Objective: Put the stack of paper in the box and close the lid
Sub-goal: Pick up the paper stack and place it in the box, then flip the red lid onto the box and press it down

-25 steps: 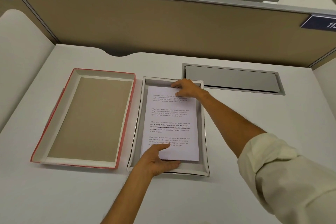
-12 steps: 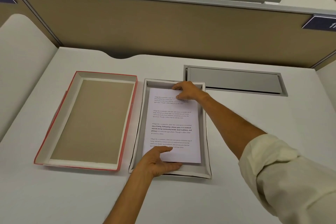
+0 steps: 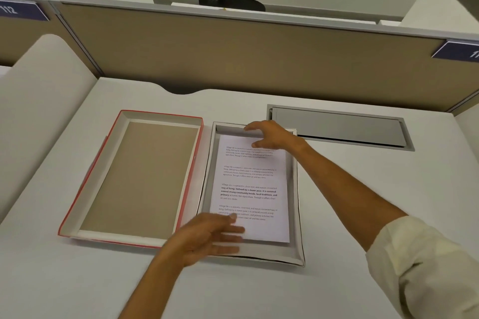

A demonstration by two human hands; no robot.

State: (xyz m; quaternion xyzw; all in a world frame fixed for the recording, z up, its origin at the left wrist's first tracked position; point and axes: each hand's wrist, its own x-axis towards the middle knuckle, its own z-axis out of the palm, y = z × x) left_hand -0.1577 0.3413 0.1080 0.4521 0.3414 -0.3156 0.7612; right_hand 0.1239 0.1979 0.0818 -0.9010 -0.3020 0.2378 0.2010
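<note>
A stack of paper point(image 3: 252, 186) lies flat inside the white box point(image 3: 298, 220) at the centre of the surface point(image 3: 77, 280), printed side up, one part of the job apparently done. The right hand point(image 3: 272, 134) hovers over the sheet's 12 o'clock edge, its grip open and holding nothing. The left hand point(image 3: 207, 237), blurred at the 6 o'clock edge, has its fingers spread flat and empty across the box's near corner. The red-edged lid point(image 3: 90, 184) rests upturned just beside the box at 9 o'clock, within easy reach of the left hand; it likely needs flipping over before it can cover the paper.
</note>
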